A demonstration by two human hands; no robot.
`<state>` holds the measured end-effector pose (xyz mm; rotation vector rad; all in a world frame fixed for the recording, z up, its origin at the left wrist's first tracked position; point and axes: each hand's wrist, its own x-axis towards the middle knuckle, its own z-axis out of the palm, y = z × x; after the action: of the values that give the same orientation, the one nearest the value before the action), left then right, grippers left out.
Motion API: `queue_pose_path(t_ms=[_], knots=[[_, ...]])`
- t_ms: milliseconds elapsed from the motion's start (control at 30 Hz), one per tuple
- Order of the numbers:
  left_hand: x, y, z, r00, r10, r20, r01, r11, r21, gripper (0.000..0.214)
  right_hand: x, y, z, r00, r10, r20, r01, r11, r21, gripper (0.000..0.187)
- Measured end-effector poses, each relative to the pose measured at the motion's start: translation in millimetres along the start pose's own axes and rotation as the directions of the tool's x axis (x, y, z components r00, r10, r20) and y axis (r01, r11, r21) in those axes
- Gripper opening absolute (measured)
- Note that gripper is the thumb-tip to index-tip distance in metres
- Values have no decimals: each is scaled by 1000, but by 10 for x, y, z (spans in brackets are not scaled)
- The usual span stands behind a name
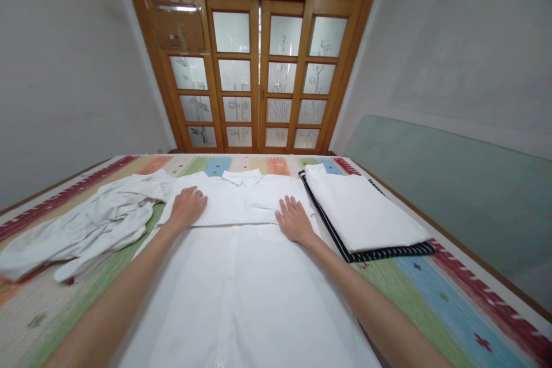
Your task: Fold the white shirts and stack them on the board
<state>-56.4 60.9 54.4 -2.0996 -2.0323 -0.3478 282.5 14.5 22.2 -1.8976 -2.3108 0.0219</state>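
1. The white shirt (263,293) lies flat, with its collar (242,178) at the far end and its near end running out of view towards the person. A buttoned placket (227,299) runs lengthwise along its middle. Just below the collar, an upper layer of white fabric crosses the shirt and ends in a nearly straight edge.

2. On the shirt's upper left, the left hand (190,206) rests with its fingers bent downward; whether it pinches any fabric, I cannot tell.

3. On the shirt's upper right, the right hand (295,218) lies palm down, fingers spread and extended, holding nothing.

4. Just left of the shirt is a crumpled white garment (103,221), loosely heaped and wrinkled.

5. Near the shirt's right side lies a folded white cloth (366,213), stacked on a black cloth with white stripes (383,255) that shows along its edges.

6. Beneath the shirt spreads a multicoloured patterned cover (401,310), with bands of green, blue, orange and dark red.

7. Well to the shirt's right stands a pale green panel (448,184); beyond its collar end are wooden doors (264,106) with glass panes.
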Motion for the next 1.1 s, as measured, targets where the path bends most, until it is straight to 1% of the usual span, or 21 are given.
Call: queue_pose_path(t_ms=[67,167,233,333,433,500,533,633,700,800,900,1033,1100], knots=[[-34,-23,104,997,7,78,-8,1000,4,45,7,4,-7,1000,-2,3,2,1000,-1,63],[-52,-146,219,985,-4,173,5,1000,-7,52,16,9,-16,1000,2,24,-2,1000,-1,63],[-51,-215,250,978,-3,209,6,1000,-15,54,18,7,-20,999,5,42,-5,1000,1,64],[-58,-253,257,971,-5,237,10,1000,-20,57,28,15,-32,997,13,72,-14,1000,11,65],[-77,-249,268,979,-5,205,11,1000,-27,56,90,72,-82,992,13,122,-17,1000,25,64],[-88,-250,279,984,1,177,6,999,-35,54,175,147,-153,990,-8,141,6,1000,14,61],[-92,-253,283,986,2,164,4,999,-40,53,229,191,-200,989,-39,146,40,999,-5,57],[-98,-266,290,996,-13,92,18,998,-61,50,403,313,-355,971,-157,179,173,981,-82,36],[-100,-272,293,999,-25,46,28,997,-74,48,501,360,-432,967,-167,191,191,975,-115,34],[-99,-277,297,999,-25,39,28,996,-79,46,576,365,-453,986,-85,142,107,982,-153,36],[-94,-294,289,996,-32,86,39,996,-79,47,575,320,-386,997,14,75,0,982,-190,37],[-95,-334,253,988,-26,153,41,995,-93,50,556,248,-290,985,173,2,-170,970,-175,40],[-102,-344,236,986,-22,167,38,995,-94,51,560,225,-258,977,210,-20,-210,963,-168,40]])
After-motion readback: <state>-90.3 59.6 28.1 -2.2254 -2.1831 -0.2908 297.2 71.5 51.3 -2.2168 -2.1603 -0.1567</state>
